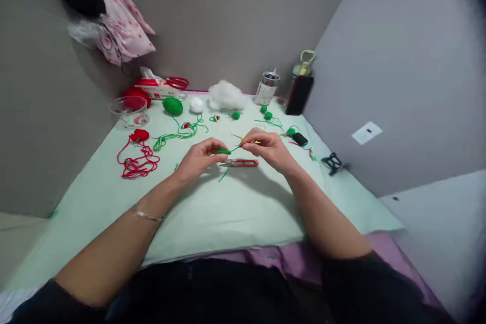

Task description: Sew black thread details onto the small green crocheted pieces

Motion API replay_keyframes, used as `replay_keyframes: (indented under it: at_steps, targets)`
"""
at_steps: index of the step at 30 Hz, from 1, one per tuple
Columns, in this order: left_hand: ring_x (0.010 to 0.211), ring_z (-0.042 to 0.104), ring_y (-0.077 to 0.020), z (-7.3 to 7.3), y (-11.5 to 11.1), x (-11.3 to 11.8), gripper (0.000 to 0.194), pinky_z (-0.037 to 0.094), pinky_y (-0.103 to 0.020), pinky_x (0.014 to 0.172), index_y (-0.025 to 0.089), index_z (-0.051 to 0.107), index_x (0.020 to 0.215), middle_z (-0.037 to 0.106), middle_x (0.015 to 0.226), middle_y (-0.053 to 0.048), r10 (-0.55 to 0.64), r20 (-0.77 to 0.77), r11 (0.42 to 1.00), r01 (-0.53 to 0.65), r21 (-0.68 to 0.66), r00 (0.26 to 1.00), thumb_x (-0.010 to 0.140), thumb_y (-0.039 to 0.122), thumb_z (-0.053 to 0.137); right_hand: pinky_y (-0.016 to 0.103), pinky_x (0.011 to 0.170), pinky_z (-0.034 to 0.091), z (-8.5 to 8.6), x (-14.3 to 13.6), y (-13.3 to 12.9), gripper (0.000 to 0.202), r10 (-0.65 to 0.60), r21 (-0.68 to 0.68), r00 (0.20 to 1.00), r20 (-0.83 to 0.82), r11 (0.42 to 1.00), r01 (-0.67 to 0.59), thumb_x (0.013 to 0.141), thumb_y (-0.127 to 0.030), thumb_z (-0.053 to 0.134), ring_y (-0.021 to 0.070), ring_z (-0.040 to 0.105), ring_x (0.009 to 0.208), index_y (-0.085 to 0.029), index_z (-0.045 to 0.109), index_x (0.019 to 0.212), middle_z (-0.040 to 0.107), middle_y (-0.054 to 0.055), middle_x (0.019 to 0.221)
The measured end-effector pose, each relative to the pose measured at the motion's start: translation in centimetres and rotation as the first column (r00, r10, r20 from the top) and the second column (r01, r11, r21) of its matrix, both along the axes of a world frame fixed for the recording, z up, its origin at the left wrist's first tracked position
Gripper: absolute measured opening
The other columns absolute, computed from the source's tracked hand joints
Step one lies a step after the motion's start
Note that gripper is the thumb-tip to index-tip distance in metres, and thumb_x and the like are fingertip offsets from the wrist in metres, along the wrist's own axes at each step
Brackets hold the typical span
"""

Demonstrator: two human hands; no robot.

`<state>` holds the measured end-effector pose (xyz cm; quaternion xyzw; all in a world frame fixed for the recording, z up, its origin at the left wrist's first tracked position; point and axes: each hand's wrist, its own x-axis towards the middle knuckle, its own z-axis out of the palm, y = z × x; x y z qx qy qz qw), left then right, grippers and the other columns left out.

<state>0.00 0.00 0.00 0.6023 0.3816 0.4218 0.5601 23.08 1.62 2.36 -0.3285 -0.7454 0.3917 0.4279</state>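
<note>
A small green crocheted piece (224, 151) is pinched between the thumb and fingers of my left hand (201, 158). Green yarn runs from it toward my right hand (268, 148), whose fingers are closed on a yellow-handled hook (256, 142) with its thin tip pointing left. Just below both hands, orange thread snips (243, 163) lie on the pale green cloth, beside a short cut end of green yarn (223, 175). Neither hand touches the snips.
Red yarn (140, 162) and green yarn (176, 135) lie loose at the left. Behind stand a plastic bowl (129, 111), white stuffing (227, 96), a can of pens (267, 89) and a phone (299, 95). Small green balls (268, 116) and a black object (299, 139) sit at the right.
</note>
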Motion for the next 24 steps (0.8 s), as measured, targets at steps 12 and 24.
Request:
replay_keyframes:
  at_steps: [12,24]
  targets:
    - [0.089,0.068,-0.018,-0.12,0.01,-0.28,0.022,0.049,-0.033,0.09,0.018,0.071,0.096,0.07,0.092,-0.002,-0.029,0.03,0.999,0.03,-0.013,0.999,0.079,0.031,0.075,0.028,0.067,0.042,-0.04,-0.03,-0.18,0.009,-0.069,0.122,0.978,0.197,0.992,0.045,0.089,-0.022,0.069,0.0134,0.054,0.074,-0.022,0.077,0.09,0.057,0.002,0.083]
    - [0.089,0.07,-0.0196,0.06,-0.17,-0.34,0.022,0.049,-0.033,0.09,0.018,0.071,0.097,0.073,0.09,-0.003,-0.045,-0.004,0.999,0.045,-0.011,0.999,0.08,0.031,0.073,0.029,0.068,0.041,0.03,0.08,-0.31,0.011,-0.072,0.192,0.954,0.292,0.981,0.016,0.09,-0.017,0.065,0.0144,0.055,0.076,-0.021,0.076,0.091,0.057,0.003,0.084]
